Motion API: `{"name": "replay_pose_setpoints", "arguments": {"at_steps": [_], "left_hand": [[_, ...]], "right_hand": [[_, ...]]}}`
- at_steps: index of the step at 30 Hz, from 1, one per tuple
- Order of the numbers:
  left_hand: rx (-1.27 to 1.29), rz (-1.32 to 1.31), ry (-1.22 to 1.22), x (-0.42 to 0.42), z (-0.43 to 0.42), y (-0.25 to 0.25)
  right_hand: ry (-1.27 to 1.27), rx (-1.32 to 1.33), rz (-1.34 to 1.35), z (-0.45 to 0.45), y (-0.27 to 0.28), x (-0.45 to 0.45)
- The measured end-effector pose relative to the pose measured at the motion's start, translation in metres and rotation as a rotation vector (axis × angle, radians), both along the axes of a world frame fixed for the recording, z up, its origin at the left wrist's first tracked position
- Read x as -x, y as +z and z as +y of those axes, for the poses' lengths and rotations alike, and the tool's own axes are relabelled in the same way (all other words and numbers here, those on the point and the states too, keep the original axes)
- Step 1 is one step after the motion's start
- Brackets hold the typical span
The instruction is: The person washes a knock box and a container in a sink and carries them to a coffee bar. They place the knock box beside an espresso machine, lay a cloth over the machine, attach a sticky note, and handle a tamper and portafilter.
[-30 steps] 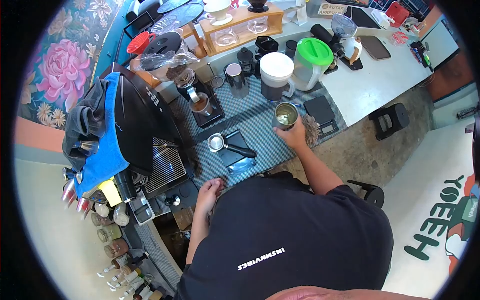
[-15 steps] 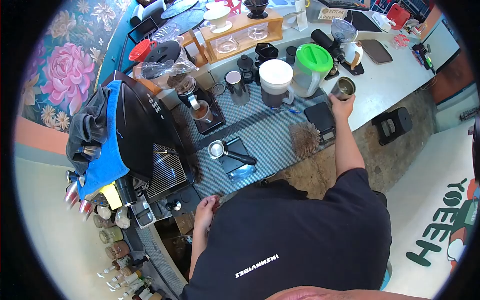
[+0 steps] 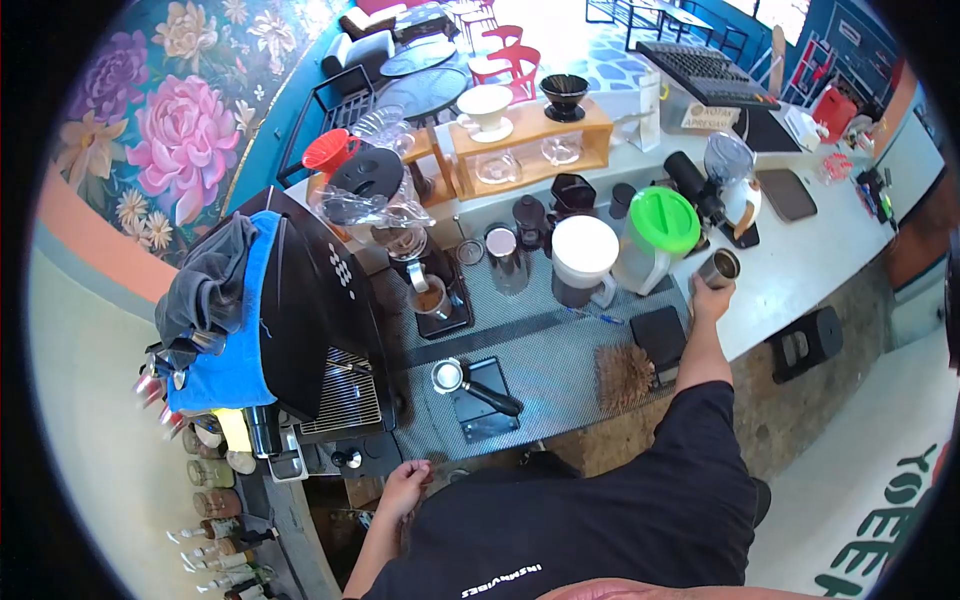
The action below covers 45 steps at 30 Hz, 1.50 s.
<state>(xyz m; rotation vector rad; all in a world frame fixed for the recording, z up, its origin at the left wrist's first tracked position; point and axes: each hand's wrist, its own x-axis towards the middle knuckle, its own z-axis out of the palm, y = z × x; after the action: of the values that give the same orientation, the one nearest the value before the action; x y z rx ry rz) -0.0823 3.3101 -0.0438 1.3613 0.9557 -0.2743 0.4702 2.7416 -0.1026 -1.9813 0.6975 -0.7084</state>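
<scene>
My right hand [image 3: 711, 299] is wrapped around a metal cup [image 3: 719, 268] at the right end of the mat, beside the white counter. Near it stands a pitcher with a green lid [image 3: 664, 222], and a flat black scale [image 3: 659, 336] lies closer to me. Fingers curled together, my left hand [image 3: 405, 487] is by the counter's front edge; whether anything is in them I cannot make out. Beyond that hand, a portafilter [image 3: 492, 399] rests across a black scale [image 3: 482, 425] on the mat. A brown bristle brush [image 3: 622, 377] lies at the front edge.
An espresso machine [image 3: 300, 300] draped with a blue towel [image 3: 225, 350] stands at left. Behind the mat [image 3: 550, 350] are a coffee grinder [image 3: 400, 240], a cup of ground coffee [image 3: 430, 301], a white-lidded pitcher [image 3: 585, 250] and a wooden dripper stand [image 3: 530, 150].
The head view has tilted up, showing more of the room beyond the counter. My right hand still grips the metal cup, and my left hand stays near the front edge.
</scene>
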Motion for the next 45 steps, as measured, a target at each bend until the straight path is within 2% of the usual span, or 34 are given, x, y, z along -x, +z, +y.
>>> {"name": "replay_pose_setpoints", "arguments": {"at_steps": [3, 6, 7, 9, 11, 13, 15, 17, 20, 23, 26, 32, 33, 35, 38, 41, 44, 45], "left_hand": [[-0.005, 0.001, -0.032, -0.01, 0.0, 0.004], [-0.002, -0.026, -0.004, -0.018, -0.005, 0.006], [0.001, -0.03, 0.006, -0.023, -0.007, 0.008], [0.013, -0.038, 0.024, -0.033, -0.01, 0.007], [0.027, -0.036, 0.039, -0.041, -0.01, -0.001], [0.107, -0.07, 0.019, -0.047, -0.006, -0.014], [0.159, -0.102, -0.016, -0.053, 0.0, -0.028], [0.19, -0.136, -0.058, -0.058, 0.005, -0.035], [0.119, -0.146, -0.146, -0.062, 0.018, -0.029], [0.096, -0.159, -0.111, -0.055, 0.029, -0.023], [0.163, -0.169, -0.154, -0.041, 0.046, -0.029], [0.215, -0.161, -0.062, -0.005, 0.071, -0.045], [0.224, -0.154, -0.024, 0.002, 0.074, -0.048], [0.242, -0.142, 0.05, 0.009, 0.072, -0.021], [0.229, -0.149, 0.064, 0.022, 0.079, -0.005], [0.239, -0.165, 0.084, 0.035, 0.093, -0.004], [0.275, -0.266, 0.068, 0.057, 0.112, -0.028], [0.258, -0.283, 0.081, 0.064, 0.116, -0.034]], "right_hand": [[0.076, -0.048, -0.023, -0.003, 0.0, 0.0], [-0.171, 0.18, 0.048, 0.015, 0.007, 0.008], [-0.191, 0.105, 0.116, 0.024, 0.019, 0.024], [-0.176, 0.323, -0.106, 0.053, 0.011, 0.058], [0.046, 0.267, -0.197, 0.11, 0.023, 0.126], [0.313, 0.043, -0.16, 0.171, 0.033, 0.195], [0.623, -0.046, -0.064, 0.204, -0.001, 0.248], [0.783, 0.267, -0.164, 0.228, -0.013, 0.284], [0.702, 0.585, 0.029, 0.229, -0.007, 0.301], [0.62, 0.693, 0.271, 0.216, -0.007, 0.293], [0.853, 0.68, 0.443, 0.193, -0.011, 0.283], [0.835, 0.754, 0.679, 0.203, -0.022, 0.281], [0.828, 0.754, 0.7, 0.206, -0.021, 0.282], [0.814, 0.754, 0.74, 0.212, -0.018, 0.284], [0.73, 0.845, 0.812, 0.23, -0.004, 0.293], [0.734, 0.918, 0.655, 0.256, 0.026, 0.314], [0.773, 0.904, 0.494, 0.274, -0.001, 0.33], [0.754, 0.843, 0.525, 0.281, -0.016, 0.335]]}}
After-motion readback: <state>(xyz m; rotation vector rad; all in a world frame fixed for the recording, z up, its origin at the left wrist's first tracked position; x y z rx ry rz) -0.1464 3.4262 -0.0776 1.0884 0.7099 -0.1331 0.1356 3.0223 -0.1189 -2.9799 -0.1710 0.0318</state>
